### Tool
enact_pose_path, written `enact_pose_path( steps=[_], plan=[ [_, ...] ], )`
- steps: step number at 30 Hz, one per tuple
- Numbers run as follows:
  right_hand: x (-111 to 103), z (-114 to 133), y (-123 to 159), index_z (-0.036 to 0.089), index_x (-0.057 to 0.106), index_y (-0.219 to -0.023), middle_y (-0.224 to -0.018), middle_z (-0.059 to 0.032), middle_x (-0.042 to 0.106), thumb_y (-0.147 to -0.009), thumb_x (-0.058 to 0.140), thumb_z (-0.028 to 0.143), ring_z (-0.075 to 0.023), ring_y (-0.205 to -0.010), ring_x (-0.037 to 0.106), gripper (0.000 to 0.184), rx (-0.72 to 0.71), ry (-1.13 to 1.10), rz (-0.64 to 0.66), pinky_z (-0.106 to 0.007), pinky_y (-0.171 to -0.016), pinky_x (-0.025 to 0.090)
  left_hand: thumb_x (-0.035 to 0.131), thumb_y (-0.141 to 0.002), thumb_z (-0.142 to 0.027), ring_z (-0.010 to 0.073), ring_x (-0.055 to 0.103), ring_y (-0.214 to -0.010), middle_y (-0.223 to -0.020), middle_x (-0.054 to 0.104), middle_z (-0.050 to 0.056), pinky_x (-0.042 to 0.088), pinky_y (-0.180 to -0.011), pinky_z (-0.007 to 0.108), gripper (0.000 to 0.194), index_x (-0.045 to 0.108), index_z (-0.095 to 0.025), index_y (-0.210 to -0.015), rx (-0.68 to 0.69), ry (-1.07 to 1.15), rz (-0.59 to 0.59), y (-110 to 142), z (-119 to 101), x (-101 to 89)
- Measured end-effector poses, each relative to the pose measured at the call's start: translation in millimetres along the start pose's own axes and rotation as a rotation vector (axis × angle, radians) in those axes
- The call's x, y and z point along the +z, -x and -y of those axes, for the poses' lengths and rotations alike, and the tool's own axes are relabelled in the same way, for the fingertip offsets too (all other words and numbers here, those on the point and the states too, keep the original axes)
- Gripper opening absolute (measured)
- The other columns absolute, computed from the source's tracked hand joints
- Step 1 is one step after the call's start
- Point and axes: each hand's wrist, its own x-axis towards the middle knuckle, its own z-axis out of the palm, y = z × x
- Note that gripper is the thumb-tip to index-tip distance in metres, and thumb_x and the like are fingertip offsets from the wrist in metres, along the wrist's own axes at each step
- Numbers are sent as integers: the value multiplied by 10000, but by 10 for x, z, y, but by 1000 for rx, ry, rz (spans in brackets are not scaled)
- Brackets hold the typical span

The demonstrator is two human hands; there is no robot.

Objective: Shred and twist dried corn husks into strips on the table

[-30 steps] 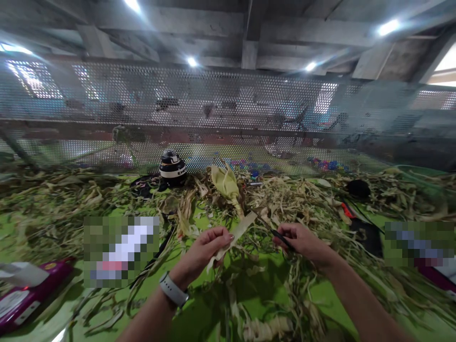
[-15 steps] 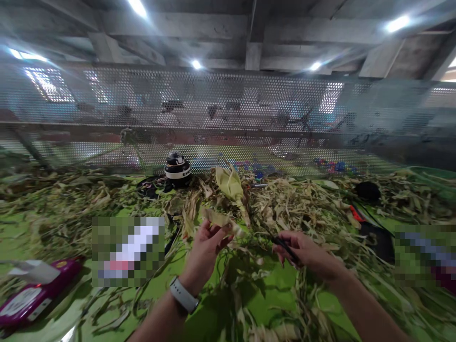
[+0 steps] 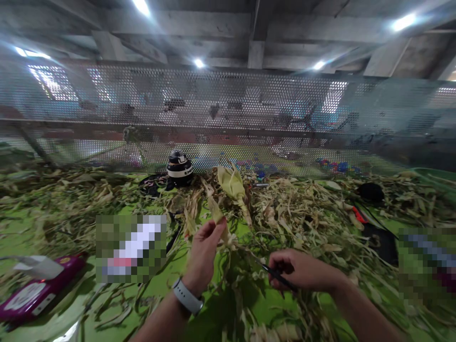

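Note:
My left hand (image 3: 205, 247), with a white watch band on its wrist, pinches a dried husk strip (image 3: 216, 212) that sticks up above the fingers. My right hand (image 3: 298, 270) is closed on a thin black tool (image 3: 276, 276), which points left and lies low over the green table (image 3: 156, 280). Both hands hover over a litter of dry corn husks (image 3: 295, 209). A yellow-green husked cob (image 3: 233, 186) lies just beyond my left hand.
A black and white round device (image 3: 180, 167) stands at the back by the perforated metal screen (image 3: 228, 118). A magenta box (image 3: 35, 292) lies at the front left. Black items (image 3: 381, 240) rest among husks on the right. Husk heaps cover most of the table.
My left hand has turned the husk strip from pointing right to upright and moved slightly up. My right hand has dropped lower and nearer to me with the black tool.

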Motion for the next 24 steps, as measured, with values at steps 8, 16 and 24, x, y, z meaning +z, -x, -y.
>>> enact_pose_path(
  steps=[8,16,24],
  plan=[
    [-12,-7,-45,172,513,-691,-596,38,556,-686,657,385,-93,-525,486,257,12,-144,-171,-186,-465,369,727,-628,-332,128,592,-691,-787,645,11,440,-550,200,297,583,-168,-830,-54,67,31,16,17,9],
    [-33,-33,-66,183,479,-687,-581,40,548,-693,646,380,-95,-514,493,258,-5,-202,-245,-182,-442,361,754,-596,-257,99,599,-654,-725,667,-5,431,-548,167,241,596,-159,-750,-89,156,32,44,19,52],
    [31,9,-18,149,549,-673,-555,52,472,-644,696,370,-70,-518,395,267,1,54,-65,-173,-465,298,565,-809,-267,181,626,-979,-1018,680,87,521,-776,257,146,582,-177,-923,-248,399,9,12,9,71]
  ],
)
